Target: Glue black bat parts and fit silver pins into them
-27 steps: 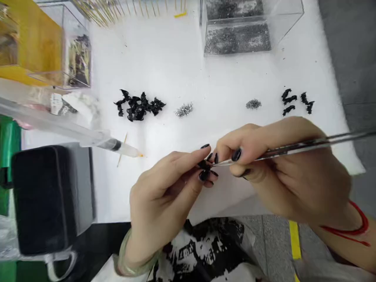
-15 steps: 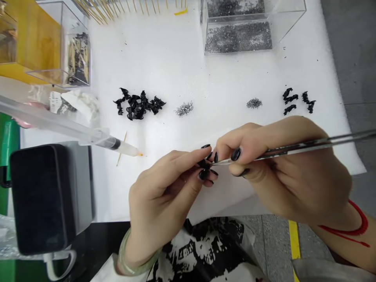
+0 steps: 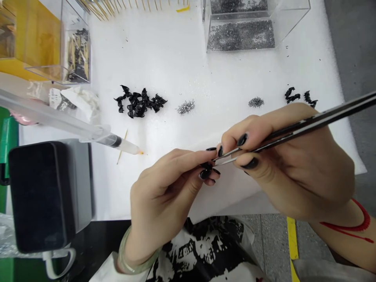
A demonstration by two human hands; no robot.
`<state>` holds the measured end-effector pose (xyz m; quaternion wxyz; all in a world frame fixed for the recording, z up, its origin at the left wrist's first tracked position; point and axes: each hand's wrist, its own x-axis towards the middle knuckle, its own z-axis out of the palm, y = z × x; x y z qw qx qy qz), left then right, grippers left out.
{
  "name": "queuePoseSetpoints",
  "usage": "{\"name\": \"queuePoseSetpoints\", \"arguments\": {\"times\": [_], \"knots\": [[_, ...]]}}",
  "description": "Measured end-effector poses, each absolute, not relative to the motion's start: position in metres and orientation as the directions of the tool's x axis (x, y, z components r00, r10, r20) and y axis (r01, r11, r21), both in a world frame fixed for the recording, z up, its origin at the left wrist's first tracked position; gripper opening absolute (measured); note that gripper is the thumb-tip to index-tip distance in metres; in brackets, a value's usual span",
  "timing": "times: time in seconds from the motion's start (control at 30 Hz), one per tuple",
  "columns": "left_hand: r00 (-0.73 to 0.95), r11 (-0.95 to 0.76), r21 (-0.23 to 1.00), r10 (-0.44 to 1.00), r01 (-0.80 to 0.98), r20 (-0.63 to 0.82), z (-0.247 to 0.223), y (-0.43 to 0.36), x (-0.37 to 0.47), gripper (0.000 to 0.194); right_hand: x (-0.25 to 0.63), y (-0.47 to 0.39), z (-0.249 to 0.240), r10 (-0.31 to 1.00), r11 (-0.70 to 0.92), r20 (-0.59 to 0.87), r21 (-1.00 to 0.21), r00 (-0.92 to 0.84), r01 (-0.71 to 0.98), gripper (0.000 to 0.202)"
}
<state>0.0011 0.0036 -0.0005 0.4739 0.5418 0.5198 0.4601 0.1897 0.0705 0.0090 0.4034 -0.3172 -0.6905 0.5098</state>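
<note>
My left hand (image 3: 170, 192) pinches a small black piece (image 3: 207, 165) between thumb and fingertips; the fingers hide most of it. My right hand (image 3: 293, 168) is closed around metal tweezers (image 3: 296, 129), whose slightly parted tips touch or nearly touch that piece. Beyond my left hand lies a pile of black shaped pieces (image 3: 138, 102). A small heap of silvery bits (image 3: 186, 107) sits to its right, and a darker heap of bits (image 3: 256, 102) is farther right. A few jagged black pieces (image 3: 292, 95) show beyond my right hand, partly covered by it.
Clear boxes stand at the back: one with tiny grey bits (image 3: 241, 36), another with sticks and black scraps (image 3: 78, 56). A syringe (image 3: 88, 131) points in from the left above a black device (image 3: 41, 197). A toothpick (image 3: 122, 147) lies by the syringe tip.
The tweezers have tilted upward at their far end and their tips have spread slightly apart. My right hand has shifted a little and now covers more of the jagged black pieces.
</note>
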Motion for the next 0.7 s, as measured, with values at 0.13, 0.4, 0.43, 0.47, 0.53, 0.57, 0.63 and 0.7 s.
{"name": "queuePoseSetpoints", "arguments": {"times": [0.13,0.4,0.43,0.47,0.53,0.57,0.63,0.7], "knots": [[0.041,-0.025,0.991,0.999,0.128,0.020,-0.0008,0.0029,0.0014,0.045,0.1907,0.0706,0.0085,0.826,0.313,0.288,-0.949,-0.485,-0.031,0.020],[0.048,-0.027,0.991,0.999,0.131,0.021,-0.0004,0.0033,0.0025,0.045,0.1908,0.0718,0.0106,0.813,0.339,0.282,-0.940,-0.509,0.021,0.016],[0.046,-0.026,0.991,0.999,0.133,0.020,-0.0002,0.0035,0.0024,0.045,0.1908,0.0724,0.0105,0.812,0.339,0.285,-0.941,-0.510,0.013,0.015],[0.045,-0.023,0.991,0.999,0.134,0.017,0.0000,0.0036,0.0022,0.045,0.1909,0.0729,0.0104,0.814,0.331,0.280,-0.944,-0.508,0.009,0.014],[0.048,-0.016,0.991,0.999,0.135,0.010,0.0005,0.0035,0.0019,0.044,0.1918,0.0739,0.0100,0.820,0.316,0.269,-0.949,-0.505,0.009,0.014],[0.052,-0.012,0.991,0.999,0.133,0.005,0.0008,0.0034,0.0019,0.044,0.1924,0.0743,0.0099,0.817,0.320,0.269,-0.947,-0.510,0.013,0.014],[0.049,-0.003,0.991,0.999,0.133,-0.004,0.0012,0.0033,0.0020,0.045,0.1937,0.0748,0.0103,0.794,0.341,0.276,-0.940,-0.542,0.020,0.017],[0.043,0.018,0.990,0.999,0.138,-0.024,0.0017,0.0031,0.0025,0.045,0.1943,0.0745,0.0115,0.793,0.329,0.243,-0.943,-0.558,0.057,0.021]]}}
